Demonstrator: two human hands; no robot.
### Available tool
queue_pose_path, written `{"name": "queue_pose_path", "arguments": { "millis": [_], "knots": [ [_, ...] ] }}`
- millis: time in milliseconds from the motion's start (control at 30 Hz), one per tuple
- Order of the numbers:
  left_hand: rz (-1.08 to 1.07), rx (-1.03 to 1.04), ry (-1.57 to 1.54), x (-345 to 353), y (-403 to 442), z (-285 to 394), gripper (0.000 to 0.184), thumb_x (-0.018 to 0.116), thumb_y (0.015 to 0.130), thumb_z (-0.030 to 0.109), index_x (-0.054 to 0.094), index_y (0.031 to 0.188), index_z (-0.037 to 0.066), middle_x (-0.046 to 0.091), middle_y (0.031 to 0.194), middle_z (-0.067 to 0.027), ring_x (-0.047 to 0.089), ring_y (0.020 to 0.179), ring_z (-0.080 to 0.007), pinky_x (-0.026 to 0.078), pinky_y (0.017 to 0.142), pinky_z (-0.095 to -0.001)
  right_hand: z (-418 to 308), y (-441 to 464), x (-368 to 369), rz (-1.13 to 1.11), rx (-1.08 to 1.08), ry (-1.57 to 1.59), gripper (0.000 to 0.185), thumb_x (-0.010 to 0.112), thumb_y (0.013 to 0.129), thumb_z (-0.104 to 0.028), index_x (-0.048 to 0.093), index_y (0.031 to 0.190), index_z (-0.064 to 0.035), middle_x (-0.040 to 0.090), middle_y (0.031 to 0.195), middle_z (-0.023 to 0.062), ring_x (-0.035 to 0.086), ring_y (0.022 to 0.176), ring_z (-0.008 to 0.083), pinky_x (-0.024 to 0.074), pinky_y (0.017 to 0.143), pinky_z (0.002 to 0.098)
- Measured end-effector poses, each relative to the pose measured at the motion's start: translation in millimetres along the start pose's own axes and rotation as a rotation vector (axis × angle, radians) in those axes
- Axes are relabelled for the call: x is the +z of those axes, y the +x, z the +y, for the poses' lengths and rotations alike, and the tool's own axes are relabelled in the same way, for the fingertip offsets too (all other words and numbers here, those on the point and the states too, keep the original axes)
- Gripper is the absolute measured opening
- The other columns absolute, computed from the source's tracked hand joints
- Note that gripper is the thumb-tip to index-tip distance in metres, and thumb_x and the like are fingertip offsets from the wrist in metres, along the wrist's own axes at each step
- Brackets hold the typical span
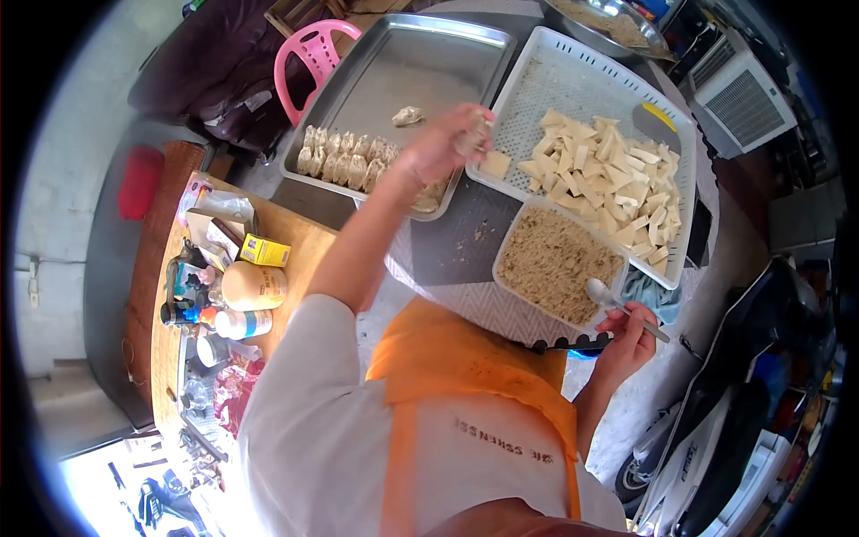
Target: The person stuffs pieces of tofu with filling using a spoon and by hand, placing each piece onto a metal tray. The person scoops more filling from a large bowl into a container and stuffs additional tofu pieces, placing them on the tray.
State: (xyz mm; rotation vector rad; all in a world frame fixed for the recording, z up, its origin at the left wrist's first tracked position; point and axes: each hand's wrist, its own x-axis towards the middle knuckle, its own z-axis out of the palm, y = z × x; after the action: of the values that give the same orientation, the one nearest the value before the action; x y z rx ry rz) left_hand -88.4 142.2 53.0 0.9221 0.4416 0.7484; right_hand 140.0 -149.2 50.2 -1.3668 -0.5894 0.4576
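My left hand [452,143] is raised between the metal tray [412,67] and the white perforated basket [528,67]. Its blurred fingers are closed round something pale that I cannot make out. Rows of pale, folded dumplings [344,166] line the near side of the metal tray, and one dumpling [407,116] lies apart. Cut wrapper pieces [617,179] are heaped in the basket; one square wrapper [495,164] is at its left corner. My right hand [628,336] grips a metal spoon [601,291], its bowl over the crumbly filling [559,259] in a white container [503,273].
A wooden table [309,242] with jars and a yellow box [266,251] is at the left. A pink chair [313,58] stands behind the metal tray. A metal bowl [644,27] sits at the back right, and a motorbike [707,438] is at the lower right.
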Motion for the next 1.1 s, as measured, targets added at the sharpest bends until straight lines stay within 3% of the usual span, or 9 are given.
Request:
{"name": "queue_pose_path", "arguments": {
  "millis": [100, 200, 300, 433, 633, 933, 1100],
  "knots": [
    [-0.038, -0.052, -0.079, 51.7, -5.6, -24.7, 0.02, 0.051, 0.093, 0.026, 0.053, 0.102, 0.008, 0.052, 0.077, 0.0002, 0.047, 0.061, -0.0076, 0.032, 0.044, -0.0175, -0.8, -1.8, 4.1, -0.02, 0.001, 0.009, 0.02, 0.047, 0.094, -0.015, 0.057, 0.092, 0.0023, 0.06, 0.068, 0.0098, 0.053, 0.048, 0.0128, 0.0473, 0.046, 0.0247],
    [-0.094, -0.069, -0.051, 89.5, -10.9, -47.7, 0.019, 0.048, 0.095, 0.026, 0.053, 0.094, 0.008, 0.045, 0.069, 0.0032, 0.033, 0.049, -0.0044, 0.021, 0.038, -0.0185, -2.9, -2.7, 3.4, -0.022, 0.004, -0.001, 0.02, 0.047, 0.094, -0.015, 0.057, 0.092, 0.0022, 0.06, 0.068, 0.0099, 0.053, 0.048, 0.0129, 0.0472, 0.046, 0.0244],
    [-0.16, -0.142, -0.121, 112.2, -17.6, -56.4, 0.021, 0.045, 0.096, 0.026, 0.052, 0.09, 0.007, 0.039, 0.065, 0.0053, 0.028, 0.045, -0.0023, 0.02, 0.037, -0.0182, -5.3, -3.9, 1.2, 0.003, -0.007, -0.009, 0.02, 0.046, 0.094, -0.015, 0.057, 0.092, 0.0023, 0.06, 0.068, 0.0102, 0.053, 0.048, 0.0129, 0.0472, 0.047, 0.0241],
    [-0.058, -0.081, -0.218, 127.2, -17.7, -81.4, 0.031, 0.042, 0.098, 0.031, 0.051, 0.08, 0.008, 0.04, 0.062, 0.0023, 0.031, 0.045, -0.0061, 0.021, 0.036, -0.0208, -2.9, -4.8, -1.3, 0.003, -0.001, -0.007, 0.02, 0.046, 0.094, -0.015, 0.057, 0.091, 0.0026, 0.06, 0.068, 0.0104, 0.053, 0.048, 0.013, 0.0471, 0.047, 0.0242],
    [-0.049, -0.272, -0.336, 135.6, -34.0, -84.5, 0.042, 0.039, 0.098, 0.039, 0.042, 0.066, 0.01, 0.035, 0.052, 0.0006, 0.03, 0.04, -0.0077, 0.02, 0.032, -0.0207, -2.0, -4.8, 7.4, -0.019, 0.009, 0.011, 0.021, 0.046, 0.094, -0.015, 0.057, 0.092, 0.0028, 0.06, 0.068, 0.0105, 0.054, 0.048, 0.0134, 0.0471, 0.046, 0.0244],
    [0.022, -0.124, -0.235, 148.1, -37.3, -87.6, 0.046, 0.039, 0.098, 0.04, 0.038, 0.061, 0.012, 0.031, 0.048, 0.0015, 0.026, 0.036, -0.0085, 0.019, 0.031, -0.0228, -6.5, -4.6, 2.4, -0.009, -0.012, 0.001, 0.022, 0.046, 0.095, -0.016, 0.057, 0.091, 0.0031, 0.06, 0.068, 0.0105, 0.054, 0.048, 0.0134, 0.0474, 0.047, 0.0244],
    [0.001, -0.235, -0.32, 146.3, -37.5, -78.0, 0.049, 0.036, 0.098, 0.042, 0.032, 0.058, 0.013, 0.028, 0.047, 0.0022, 0.022, 0.035, -0.008, 0.017, 0.031, -0.0225, -7.1, -4.2, 4.6, -0.02, -0.03, 0.008, 0.021, 0.046, 0.095, -0.015, 0.057, 0.092, 0.0031, 0.06, 0.068, 0.0103, 0.054, 0.049, 0.0133, 0.0476, 0.047, 0.0242]
  ]
}}
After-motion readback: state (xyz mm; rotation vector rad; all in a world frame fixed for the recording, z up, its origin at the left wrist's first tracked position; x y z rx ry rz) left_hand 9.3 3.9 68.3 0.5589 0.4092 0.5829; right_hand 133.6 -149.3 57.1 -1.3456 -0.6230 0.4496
